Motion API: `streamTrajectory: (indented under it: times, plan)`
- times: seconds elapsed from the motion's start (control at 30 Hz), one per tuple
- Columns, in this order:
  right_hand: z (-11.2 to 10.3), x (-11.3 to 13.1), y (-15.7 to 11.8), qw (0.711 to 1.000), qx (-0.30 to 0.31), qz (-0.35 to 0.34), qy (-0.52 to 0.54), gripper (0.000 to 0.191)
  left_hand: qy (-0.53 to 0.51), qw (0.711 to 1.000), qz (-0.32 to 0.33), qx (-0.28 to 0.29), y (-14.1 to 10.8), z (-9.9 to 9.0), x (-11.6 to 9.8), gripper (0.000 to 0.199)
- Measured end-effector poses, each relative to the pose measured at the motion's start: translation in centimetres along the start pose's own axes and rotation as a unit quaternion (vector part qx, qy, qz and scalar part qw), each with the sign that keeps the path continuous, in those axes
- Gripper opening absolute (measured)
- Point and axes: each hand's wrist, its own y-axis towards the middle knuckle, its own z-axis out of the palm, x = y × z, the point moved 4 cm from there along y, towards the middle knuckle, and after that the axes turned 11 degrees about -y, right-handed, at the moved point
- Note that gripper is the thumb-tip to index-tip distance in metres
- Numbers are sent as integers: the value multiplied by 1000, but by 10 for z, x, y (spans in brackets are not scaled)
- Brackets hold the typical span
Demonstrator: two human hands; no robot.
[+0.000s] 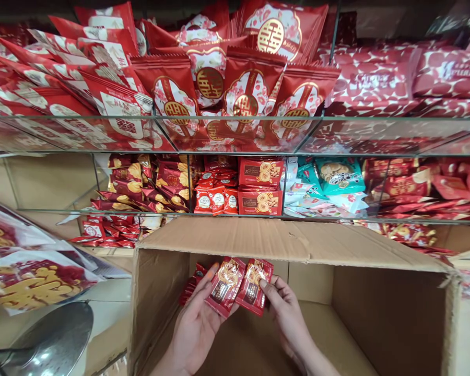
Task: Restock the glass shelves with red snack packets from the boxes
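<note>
Over an open cardboard box [391, 313], my left hand [198, 326] is closed round a small red snack packet [226, 287] with a picture of cookies and nuts. Behind its fingers, further red packets [191, 284] show in part; whether the hand holds these too I cannot tell. Between thumb and fingers, my right hand [285, 310] pinches a second snack packet [254, 287] of the same kind, its edge against the first. Matching packets [260, 187] are stacked in a compartment of the glass shelf straight ahead.
Large red bags [245, 89] fill the upper glass shelf [235, 133]. Teal packets [340, 175] and brown-gold packets [172, 180] lie in compartments below. The box flap [293, 237] stands between the box and the shelves. A metal scoop [55, 339] and a printed bag [35, 282] are at left.
</note>
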Motion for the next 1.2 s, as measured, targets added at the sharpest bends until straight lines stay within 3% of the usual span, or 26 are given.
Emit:
streamTrajectory:
  times: [0.5,0.8,0.9,1.03,1.2]
  plan:
    - [-1,-2,-1,1000,16,17,-5,19,-3,1000,-4,3,0,-3,1,40]
    - [2,-29,11,999,39,6,-4,22,-5,1000,-3,15,13,-17,8,41]
    - [5,-36,14,999,43,-6,0,23,-5,1000,-5,30,16,-18,7,51]
    - [7,-40,13,999,48,5,8,25,3,999,20,26,17,-22,3,68]
    - [4,-40,13,999,33,0,-9,29,-1,998,59,19,16,-33,1,63]
